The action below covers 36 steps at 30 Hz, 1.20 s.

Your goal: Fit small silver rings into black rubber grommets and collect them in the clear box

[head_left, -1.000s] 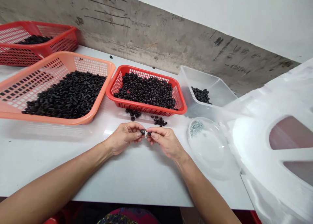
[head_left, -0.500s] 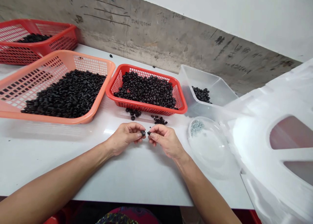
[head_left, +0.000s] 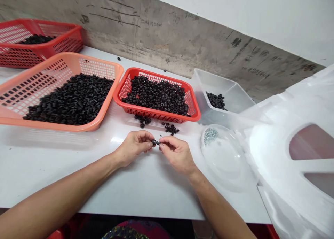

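Above the white table, my left hand (head_left: 136,146) pinches a small round black ring-like part (head_left: 153,142) between thumb and fingers. My right hand (head_left: 178,152) is closed on a thin small black piece (head_left: 159,143), whose end meets the round part. The exact shape of both parts is too small to tell. Just beyond my hands lie a few loose round black parts (head_left: 142,120) and a little heap of smaller black pieces (head_left: 171,129). Behind them stands a red basket (head_left: 156,114) of round black parts.
At the left, an orange basket (head_left: 86,128) holds many small black pieces, with another red basket (head_left: 62,44) behind it. To the right are a clear bin (head_left: 235,89) with black parts and a clear round dish (head_left: 227,162) with small silvery bits. A white plastic structure (head_left: 271,141) stands far right.
My two hands' parts were slightly apart before; now the right hand's thin piece touches the round part in my left hand. The baskets have stayed put.
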Tool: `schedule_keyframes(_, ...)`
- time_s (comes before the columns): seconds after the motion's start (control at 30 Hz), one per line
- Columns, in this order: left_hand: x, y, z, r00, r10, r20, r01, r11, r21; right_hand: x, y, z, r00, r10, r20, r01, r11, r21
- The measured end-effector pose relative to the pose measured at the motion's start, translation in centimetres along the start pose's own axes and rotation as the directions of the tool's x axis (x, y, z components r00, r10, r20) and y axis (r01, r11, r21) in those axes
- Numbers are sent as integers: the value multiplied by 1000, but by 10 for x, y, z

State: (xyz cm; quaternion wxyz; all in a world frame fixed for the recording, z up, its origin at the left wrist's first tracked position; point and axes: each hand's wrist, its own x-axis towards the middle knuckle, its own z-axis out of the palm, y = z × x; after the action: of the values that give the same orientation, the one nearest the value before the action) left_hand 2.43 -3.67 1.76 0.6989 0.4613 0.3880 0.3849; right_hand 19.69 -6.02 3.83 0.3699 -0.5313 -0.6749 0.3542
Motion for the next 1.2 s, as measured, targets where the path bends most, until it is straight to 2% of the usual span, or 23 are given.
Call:
schedule_keyframes(0.23, -2, 0, 3, 998, 52, -31, -48, 992, 113, -1, 5, 3, 996, -83, -24, 78, 984, -163)
schedule_keyframes(0.33, -2, -3, 3, 996, 82, -45, -73, 980, 183, -1, 3, 2, 992, -127, -1, 124, 969, -212)
schedule_keyframes(0.53, -2, -7, 2, 987, 162, -2, -153, 936, 317, -1, 1, 0, 980, -192, 57, 200, 948, -249)
schedule_keyframes(0.7, -3, -8, 3, 983, 183, -24, -161, 913, 376, -1, 3, 0, 954, -284, 99, 301, 904, -304)
schedule_keyframes(0.83, -4, -9, 2, 976, 218, 6, -197, 872, 448, -1, 3, 0, 941, -311, 131, 336, 903, -269)
schedule_keyframes(0.93, -5, -9, 1, 964, 262, 46, -251, 841, 479, -1, 4, -1, 961, -246, 127, 268, 941, -206)
schedule_keyframes(1.03, -6, -8, 0, 957, 280, 71, -278, 826, 491, 1, 6, -2, 988, -74, 134, 89, 991, -104)
schedule_keyframes(1.2, -7, -7, 0, 966, 243, 88, -253, 827, 503, 6, 8, -1, 969, 162, 187, -176, 982, 63)
